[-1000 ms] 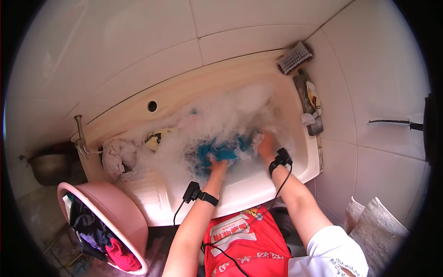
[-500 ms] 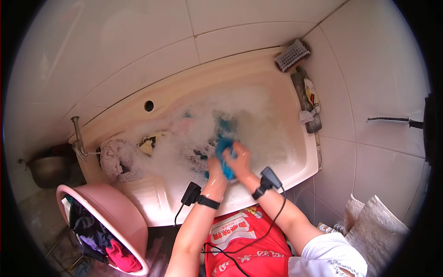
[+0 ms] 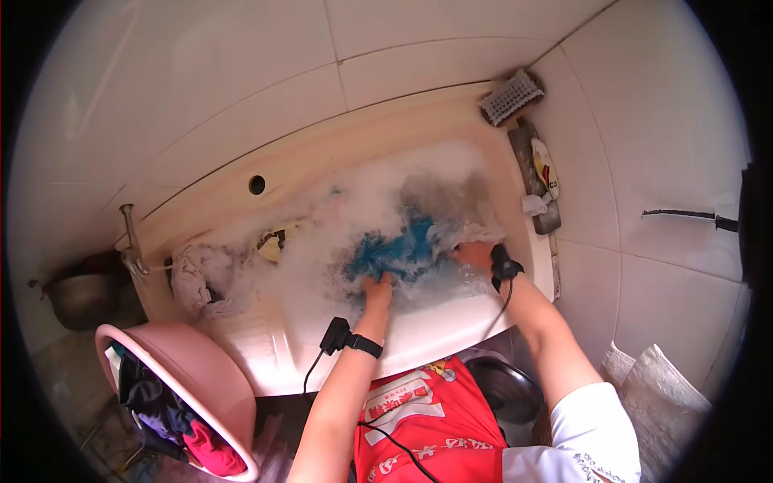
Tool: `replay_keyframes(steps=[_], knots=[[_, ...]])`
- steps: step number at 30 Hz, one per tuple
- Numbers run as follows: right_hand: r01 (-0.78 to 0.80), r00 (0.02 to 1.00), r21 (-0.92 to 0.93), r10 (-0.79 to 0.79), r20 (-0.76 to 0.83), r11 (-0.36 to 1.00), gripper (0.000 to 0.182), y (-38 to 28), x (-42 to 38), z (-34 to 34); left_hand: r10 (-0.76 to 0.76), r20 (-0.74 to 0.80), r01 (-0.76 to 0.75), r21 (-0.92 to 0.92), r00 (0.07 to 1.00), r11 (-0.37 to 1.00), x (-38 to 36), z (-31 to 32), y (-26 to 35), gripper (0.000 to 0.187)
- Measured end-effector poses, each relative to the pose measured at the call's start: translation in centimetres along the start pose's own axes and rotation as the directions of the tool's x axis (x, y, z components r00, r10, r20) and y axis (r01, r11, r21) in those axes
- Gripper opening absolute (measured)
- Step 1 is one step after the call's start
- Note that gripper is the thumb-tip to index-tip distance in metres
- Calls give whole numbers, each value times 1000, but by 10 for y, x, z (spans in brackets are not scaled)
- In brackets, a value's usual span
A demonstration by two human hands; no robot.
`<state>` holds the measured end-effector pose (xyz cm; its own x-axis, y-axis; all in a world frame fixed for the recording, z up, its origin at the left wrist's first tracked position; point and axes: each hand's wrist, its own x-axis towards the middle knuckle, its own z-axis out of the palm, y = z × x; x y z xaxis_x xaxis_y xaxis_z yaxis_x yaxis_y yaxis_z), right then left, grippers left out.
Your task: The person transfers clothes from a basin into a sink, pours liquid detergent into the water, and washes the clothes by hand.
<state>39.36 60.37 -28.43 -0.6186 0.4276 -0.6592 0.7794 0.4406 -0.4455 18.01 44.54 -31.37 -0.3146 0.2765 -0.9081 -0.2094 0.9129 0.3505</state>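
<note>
1. Nearest the camera, the person's red apron hung against the front of the sink, with a cable running from a black wrist strap on the left forearm
2. To the near left, a pink basin sat tilted beside the sink, holding dark and red clothes
3. The left hand was closed on the near edge of the blue cloth, fingers curled into the wet fabric at the sink's front
4. The right hand lay at the cloth's right end, beside a pale piece of fabric; its fingers were sunk in water and suds, so I could not tell how tightly it gripped, or whether it gripped at all
5. The blue cloth lay stretched between the two hands, in the middle of the sink, half under the foam
6. Further left in the sink, a whitish wrung garment rested near the tap
7. On the far right rim stood a scrubbing brush and, nearer, a dark bar with a wrapper on it
8. What could have gone wrong, in my judgement: the wrist devices sat just above the water, and a deeper plunge could have soaked them; soapy fabric could have slipped from the left hand; hard pulling between the hands could have slopped suds over the front edge onto the apron
</note>
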Motion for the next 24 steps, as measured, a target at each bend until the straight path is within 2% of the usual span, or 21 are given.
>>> replay_keyframes(steps=[1, 2, 3, 4, 5, 6, 7, 8, 9, 11, 12, 14, 15, 16, 18, 19, 20, 21, 22, 23, 24], knots=[[-2, 990, -83, -10, -139, 997, 42, 27, 17, 34, -72, 71, 78, -82, 995, 994, -8, -2, 5, 72], [-33, 922, -186, -42, -385, 982, 41, 59, 46, 85, -134, 149, 157, -159, 980, 975, -19, -4, 15, 73], [-275, 688, -523, -216, -693, 807, 40, 105, 92, 170, -131, 146, 154, -161, 981, 975, -34, -4, 28, 73], [-138, 728, -197, -35, -685, 971, 39, 59, 74, 136, -163, 273, 230, -236, 948, 944, -51, -2, 40, 68], [20, 743, 250, 153, -652, 968, 38, 8, 55, 96, -180, 400, 313, -298, 899, 902, -61, 1, 46, 66], [119, 732, 587, 329, -597, 801, 38, -47, 33, 51, -175, 404, 312, -303, 898, 900, -61, 4, 47, 66], [190, 864, 846, 325, -386, 498, 39, -80, 8, 22, -104, 519, 382, -464, 848, 800, -57, 7, 50, 60], [154, 961, 981, 212, -177, 117, 42, -108, -15, 4, -8, 608, 459, -591, 794, 663, -51, 8, 50, 56], [150, 965, 982, 197, -171, 118, 42, -133, -32, -8, -6, 598, 455, -603, 802, 655, -45, 7, 48, 56], [287, 937, 947, 164, -309, 146, 42, -174, -56, -20, 46, 497, 422, -779, 867, 464, -35, 1, 40, 47], [283, 941, 949, 150, -303, 138, 42, -189, -61, -21, 41, 483, 412, -787, 875, 459, -39, -5, 37, 47], [338, 885, 778, 103, -454, 529, 39, -210, -64, -23, 416, 409, 3, -716, 812, 698, -47, -15, 34, 43], [346, 824, 630, 96, -559, 696, 32, -208, -53, -17, 543, 480, 224, -854, 689, 470, -40, -9, 38, 33], [350, 826, 629, 89, -557, 694, 32, -200, -39, -9, 544, 473, 219, -857, 693, 466, -39, -9, 33, 33], [244, 560, 568, 364, -744, 786, 30, -167, -7, 6, 293, 305, 47, -761, 906, 647, -66, -16, 45, 33], [161, 711, 596, 326, -622, 787, 31, -138, 5, 8, 191, 170, -12, -714, 967, 700, -104, -22, 68, 28], [70, 837, 608, 286, -467, 791, 32, -104, 10, 10, 183, 170, -8, -713, 968, 701, -105, -27, 58, 28], [28, 914, 418, 146, -377, 908, 37, -69, 12, 13, 376, 132, -282, -453, 917, 846, -100, -31, 43, 31], [23, 968, 198, 27, -248, 980, 42, -48, 16, 11, 552, 159, -535, -142, 818, 833, -92, -31, 26, 34], [22, 970, 193, 26, -242, 981, 42, -50, 21, 2, 616, 187, -627, -3, 765, 779, -62, -21, -4, 36], [-73, 974, 158, 105, -202, 985, 44, -54, 24, -11, 614, 185, -623, -10, 768, 782, -82, -25, 9, 36]])
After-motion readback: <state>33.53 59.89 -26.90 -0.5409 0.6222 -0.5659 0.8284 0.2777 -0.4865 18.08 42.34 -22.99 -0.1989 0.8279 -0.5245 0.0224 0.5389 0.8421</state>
